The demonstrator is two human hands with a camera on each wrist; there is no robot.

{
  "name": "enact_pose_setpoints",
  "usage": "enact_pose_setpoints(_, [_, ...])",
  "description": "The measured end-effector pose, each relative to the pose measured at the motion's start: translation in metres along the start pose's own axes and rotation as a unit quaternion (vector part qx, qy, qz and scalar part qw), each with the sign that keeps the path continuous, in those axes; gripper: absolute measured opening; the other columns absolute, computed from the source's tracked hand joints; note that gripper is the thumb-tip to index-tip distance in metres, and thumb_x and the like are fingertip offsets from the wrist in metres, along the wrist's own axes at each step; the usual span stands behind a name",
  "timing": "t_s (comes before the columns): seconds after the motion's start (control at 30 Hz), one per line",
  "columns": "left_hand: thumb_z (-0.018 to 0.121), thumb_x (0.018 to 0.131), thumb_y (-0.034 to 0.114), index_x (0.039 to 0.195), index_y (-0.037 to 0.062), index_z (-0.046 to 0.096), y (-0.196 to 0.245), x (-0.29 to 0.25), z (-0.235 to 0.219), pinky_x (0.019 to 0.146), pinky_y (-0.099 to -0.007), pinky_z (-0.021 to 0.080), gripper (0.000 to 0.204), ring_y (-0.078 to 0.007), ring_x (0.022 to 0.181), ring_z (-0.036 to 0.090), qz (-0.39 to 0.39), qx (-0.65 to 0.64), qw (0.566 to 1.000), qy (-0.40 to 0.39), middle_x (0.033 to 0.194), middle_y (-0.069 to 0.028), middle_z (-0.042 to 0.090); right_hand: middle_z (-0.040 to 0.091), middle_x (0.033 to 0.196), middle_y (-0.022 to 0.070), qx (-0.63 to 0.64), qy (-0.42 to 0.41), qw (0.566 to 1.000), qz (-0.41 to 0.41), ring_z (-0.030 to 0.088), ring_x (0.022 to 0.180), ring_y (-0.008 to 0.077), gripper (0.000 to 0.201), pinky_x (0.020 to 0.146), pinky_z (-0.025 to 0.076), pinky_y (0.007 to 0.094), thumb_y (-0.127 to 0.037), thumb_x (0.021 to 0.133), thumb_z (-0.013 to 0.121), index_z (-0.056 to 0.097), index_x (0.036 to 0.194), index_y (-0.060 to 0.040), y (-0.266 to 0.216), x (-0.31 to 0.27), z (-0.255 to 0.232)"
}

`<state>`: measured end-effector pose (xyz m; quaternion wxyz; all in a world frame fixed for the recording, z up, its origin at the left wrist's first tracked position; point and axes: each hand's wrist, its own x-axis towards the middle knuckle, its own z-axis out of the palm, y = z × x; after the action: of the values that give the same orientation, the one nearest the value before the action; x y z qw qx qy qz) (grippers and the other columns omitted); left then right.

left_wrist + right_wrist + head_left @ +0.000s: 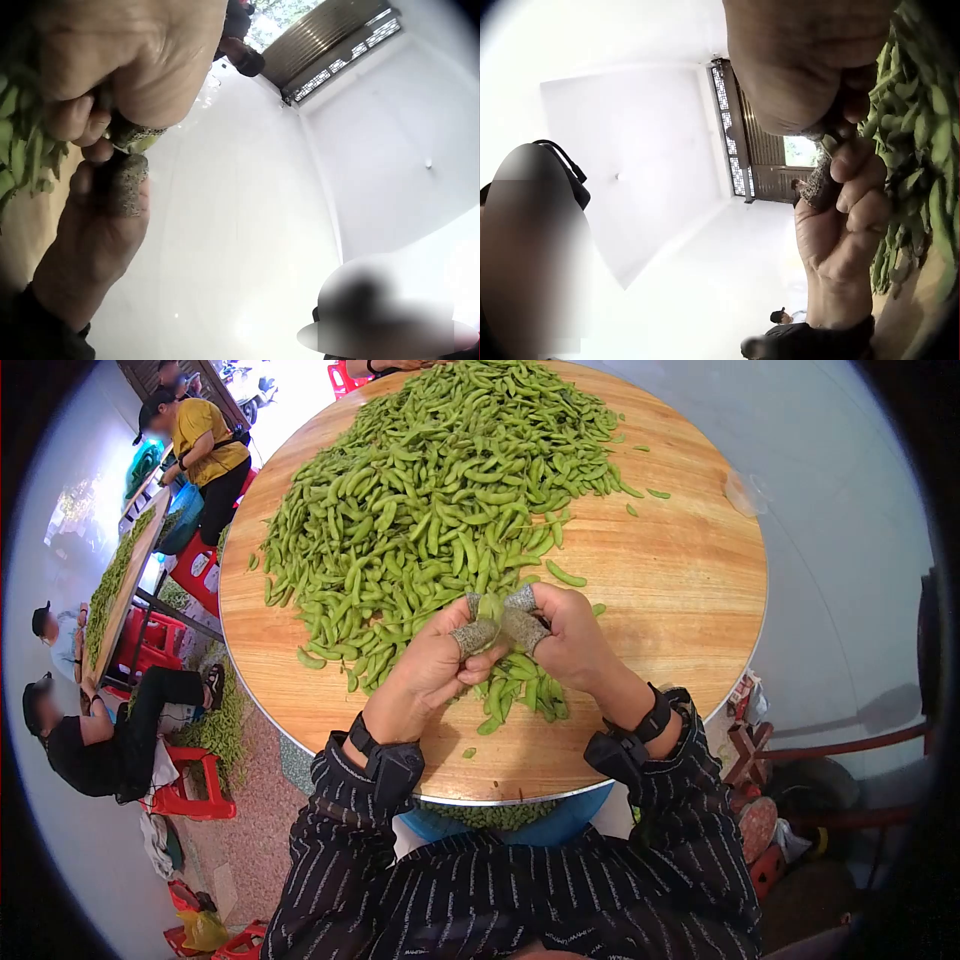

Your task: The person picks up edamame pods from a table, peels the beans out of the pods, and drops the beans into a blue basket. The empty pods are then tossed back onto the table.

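Note:
Both hands meet over the near edge of a large heap of green pods (pixel 430 510) on a round wooden table (pixel 680 590). The left hand (pixel 435 665) and the right hand (pixel 570 640) pinch one green pod (pixel 490 608) between them, with grey speckled covers on thumbs and fingers. In the left wrist view a bit of the pod (pixel 146 142) shows between the covered tips; the rest is hidden by fingers. The right wrist view shows a green piece (pixel 829 142) at the fingertips. Several loose pods (pixel 520 690) lie just below the hands.
A clear plastic cup (pixel 745 493) stands at the table's right edge. Below the near edge is a blue basin (pixel 570 816) with green contents. At left, people sit by another table (pixel 130 585) with pods, near red stools (pixel 195 785). Wooden furniture stands at right.

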<state>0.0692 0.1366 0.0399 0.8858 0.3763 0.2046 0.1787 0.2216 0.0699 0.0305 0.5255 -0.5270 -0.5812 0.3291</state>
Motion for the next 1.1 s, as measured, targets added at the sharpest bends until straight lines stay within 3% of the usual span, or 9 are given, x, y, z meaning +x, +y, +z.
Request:
enact_pose_setpoints(0.23, [0.043, 0.083, 0.004, 0.102, 0.0064, 0.043, -0.001, -0.001, -0.002, 0.038, -0.0147, 0.023, 0.019, -0.0035, 0.044, 0.031, 0.02, 0.098, 0.995, -0.01, 0.067, -0.0033, 0.047, 0.053, 0.061, 0.0079, 0.013, 0.021, 0.999, -0.027, 0.041, 0.052, 0.012, 0.005, 0.048, 0.036, 0.0271, 0.002, 0.068, 0.048, 0.049, 0.073, 0.0035, 0.005, 0.002, 0.001])
enact_pose_setpoints(0.43, [0.047, 0.084, 0.011, 0.095, 0.0066, 0.052, 0.009, -0.002, -0.007, 0.041, -0.0171, 0.027, 0.012, -0.0046, 0.047, 0.036, 0.118, 0.27, 0.948, 0.124, 0.062, 0.0017, 0.049, 0.053, 0.068, 0.0051, 0.195, 0.265, 0.943, 0.042, 0.045, 0.053, 0.0099, 0.011, 0.045, 0.036, 0.0218, 0.001, 0.078, 0.04, 0.05, 0.077, -0.0016, 0.005, 0.015, -0.046])
enact_pose_setpoints(0.5, [0.048, 0.084, 0.014, 0.087, 0.0027, 0.054, 0.018, 0.007, -0.021, 0.048, -0.02, 0.034, 0.013, -0.0049, 0.056, 0.042, 0.278, 0.437, 0.839, 0.169, 0.065, 0.0041, 0.05, 0.051, 0.071, 0.0081, 0.422, 0.32, 0.841, 0.113, 0.044, 0.053, 0.0106, 0.013, 0.042, 0.033, 0.02, 0.002, 0.078, 0.037, 0.047, 0.086, -0.0014, 0.011, 0.016, -0.057])
enact_pose_setpoints(0.57, [0.052, 0.081, 0.016, 0.081, 0.0011, 0.057, 0.028, 0.014, -0.023, 0.051, -0.024, 0.037, 0.015, -0.01, 0.055, 0.046, 0.288, 0.483, 0.8, 0.209, 0.064, -0.0011, 0.054, 0.05, 0.075, 0.0104, 0.463, 0.306, 0.824, 0.113, 0.043, 0.054, 0.011, 0.016, 0.041, 0.031, 0.0199, 0.001, 0.079, 0.036, 0.044, 0.092, -0.0001, 0.013, 0.016, -0.053])
enact_pose_setpoints(0.67, [0.056, 0.076, 0.025, 0.079, -0.0003, 0.059, 0.049, 0.034, -0.016, 0.057, -0.037, 0.041, 0.025, -0.0306, 0.061, 0.055, 0.217, 0.671, 0.649, 0.286, 0.069, -0.0176, 0.058, 0.05, 0.073, 0.0086, 0.471, 0.286, 0.829, 0.095, 0.043, 0.053, 0.01, 0.015, 0.04, 0.03, 0.0193, 0.001, 0.079, 0.037, 0.046, 0.091, -0.0006, 0.002, 0.014, -0.04])
enact_pose_setpoints(0.7, [0.056, 0.076, 0.025, 0.079, -0.0003, 0.059, 0.051, 0.044, -0.018, 0.057, -0.037, 0.041, 0.025, -0.0306, 0.061, 0.055, 0.218, 0.672, 0.648, 0.286, 0.069, -0.0176, 0.058, 0.051, 0.072, 0.0076, 0.446, 0.27, 0.849, 0.088, 0.043, 0.052, 0.0095, 0.016, 0.04, 0.03, 0.0189, 0.001, 0.079, 0.037, 0.047, 0.091, -0.001, 0.0, 0.013, -0.037])
enact_pose_setpoints(0.77, [0.057, 0.073, 0.032, 0.077, 0.0006, 0.059, 0.05, 0.064, -0.021, 0.059, -0.0394, 0.043, 0.032, -0.0337, 0.068, 0.057, 0.11, 0.786, 0.523, 0.31, 0.071, -0.0173, 0.059, 0.051, 0.071, 0.0065, 0.419, 0.26, 0.867, 0.078, 0.043, 0.052, 0.0091, 0.016, 0.04, 0.031, 0.0185, 0.001, 0.079, 0.038, 0.049, 0.09, -0.0013, -0.001, 0.012, -0.032])
enact_pose_setpoints(0.9, [0.061, 0.07, 0.036, 0.072, 0.002, 0.061, 0.052, 0.076, -0.015, 0.059, -0.0393, 0.045, 0.034, -0.0329, 0.07, 0.057, 0.048, 0.82, 0.483, 0.304, 0.073, -0.0171, 0.06, 0.053, 0.069, 0.0036, 0.394, 0.198, 0.89, 0.116, 0.044, 0.051, 0.0066, 0.017, 0.041, 0.032, 0.0167, 0.001, 0.079, 0.039, 0.051, 0.09, -0.002, 0.0, 0.01, -0.025])
enact_pose_setpoints(1.1, [0.057, 0.065, 0.016, 0.069, 0.0028, 0.058, 0.04, 0.071, -0.02, 0.059, -0.0407, 0.045, 0.014, -0.0323, 0.068, 0.057, 0.158, 0.846, 0.427, 0.28, 0.07, -0.0157, 0.059, 0.052, 0.07, 0.0022, 0.33, 0.13, 0.931, 0.091, 0.043, 0.052, 0.0056, 0.019, 0.042, 0.03, 0.0156, -0.003, 0.082, 0.042, 0.051, 0.099, -0.0026, 0.001, 0.007, -0.016])
